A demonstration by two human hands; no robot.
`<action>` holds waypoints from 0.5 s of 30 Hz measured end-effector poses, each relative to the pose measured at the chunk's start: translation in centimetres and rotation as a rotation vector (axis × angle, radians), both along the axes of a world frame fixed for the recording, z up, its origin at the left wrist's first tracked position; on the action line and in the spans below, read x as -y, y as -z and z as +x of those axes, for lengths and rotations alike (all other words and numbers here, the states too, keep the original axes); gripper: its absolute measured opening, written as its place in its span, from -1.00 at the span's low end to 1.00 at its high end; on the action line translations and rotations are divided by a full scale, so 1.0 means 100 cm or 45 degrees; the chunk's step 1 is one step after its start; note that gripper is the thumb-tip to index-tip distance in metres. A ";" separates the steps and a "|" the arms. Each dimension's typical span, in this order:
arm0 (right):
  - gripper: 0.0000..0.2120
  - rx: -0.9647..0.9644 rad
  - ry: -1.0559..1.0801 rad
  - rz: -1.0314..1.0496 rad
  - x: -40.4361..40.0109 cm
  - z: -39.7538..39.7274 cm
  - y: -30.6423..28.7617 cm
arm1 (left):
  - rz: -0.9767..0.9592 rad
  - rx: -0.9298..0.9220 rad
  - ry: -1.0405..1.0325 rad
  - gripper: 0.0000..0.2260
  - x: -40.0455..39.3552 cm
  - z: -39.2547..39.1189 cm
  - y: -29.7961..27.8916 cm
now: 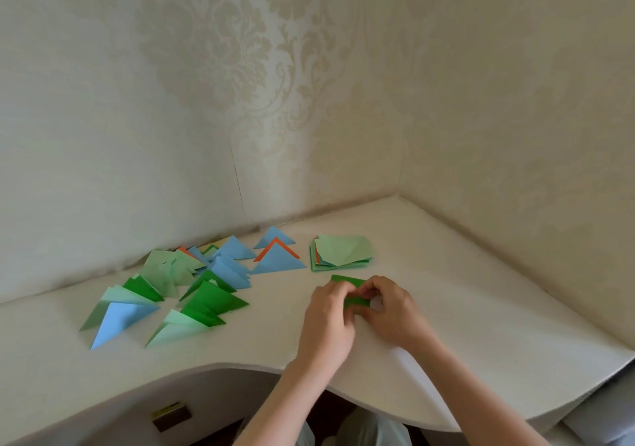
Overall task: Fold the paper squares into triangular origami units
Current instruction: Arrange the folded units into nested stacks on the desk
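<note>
Low centre of frame: left hand and right hand meeting over the white table, fingers of both curled round and pinching a dark green paper square, partly folded. Just beyond, upper right of the hands: stack of unfolded squares. Further left, toward the wall: folded triangles in blue, green, orange, spread and overlapping.

2 bare forearms, no sleeves visible; pale grey-green trousers on lap below.
</note>
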State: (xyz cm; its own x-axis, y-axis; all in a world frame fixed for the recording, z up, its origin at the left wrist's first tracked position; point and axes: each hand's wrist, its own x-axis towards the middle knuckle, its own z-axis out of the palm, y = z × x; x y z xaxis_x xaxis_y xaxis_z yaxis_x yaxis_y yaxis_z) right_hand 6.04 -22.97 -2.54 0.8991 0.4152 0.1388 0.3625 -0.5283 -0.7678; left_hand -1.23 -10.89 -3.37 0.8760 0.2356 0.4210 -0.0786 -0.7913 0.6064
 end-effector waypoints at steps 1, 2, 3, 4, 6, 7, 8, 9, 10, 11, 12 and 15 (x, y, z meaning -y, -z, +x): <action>-0.81 0.002 -0.004 -0.009 0.000 0.000 0.000 | -0.012 -0.029 0.004 -0.74 0.004 -0.002 0.002; -0.81 0.006 -0.005 -0.013 0.001 -0.001 0.000 | -0.020 -0.049 -0.004 -0.74 0.007 -0.003 0.005; -0.81 0.015 -0.005 -0.011 0.002 -0.002 0.000 | -0.024 -0.050 -0.018 -0.74 0.009 -0.005 0.006; -0.81 0.025 -0.002 -0.009 0.002 -0.003 0.000 | -0.029 -0.037 -0.032 -0.74 0.010 -0.006 0.006; -0.80 0.036 -0.004 0.011 0.002 -0.005 -0.001 | -0.024 -0.011 -0.044 -0.73 0.012 -0.008 0.005; -0.78 0.030 -0.007 0.043 0.002 -0.007 -0.002 | -0.021 -0.014 -0.041 -0.72 0.012 -0.009 0.003; -0.74 0.018 0.001 0.098 0.003 -0.009 -0.004 | -0.014 -0.011 -0.033 -0.71 0.011 -0.009 0.001; -0.68 0.008 0.023 0.179 0.006 -0.010 -0.005 | 0.010 -0.003 -0.030 -0.71 0.007 -0.011 -0.001; -0.61 0.020 0.057 0.256 0.009 -0.010 -0.006 | 0.046 0.004 -0.027 -0.73 0.003 -0.012 -0.003; -0.55 0.064 0.082 0.300 0.014 -0.009 -0.007 | 0.083 -0.010 -0.022 -0.73 -0.002 -0.014 -0.006; -0.50 0.127 0.077 0.293 0.018 -0.009 -0.007 | 0.113 -0.036 -0.016 -0.72 -0.008 -0.015 -0.007; -0.40 0.284 -0.109 0.112 0.023 -0.010 -0.006 | 0.130 -0.065 0.034 -0.69 -0.026 -0.021 -0.009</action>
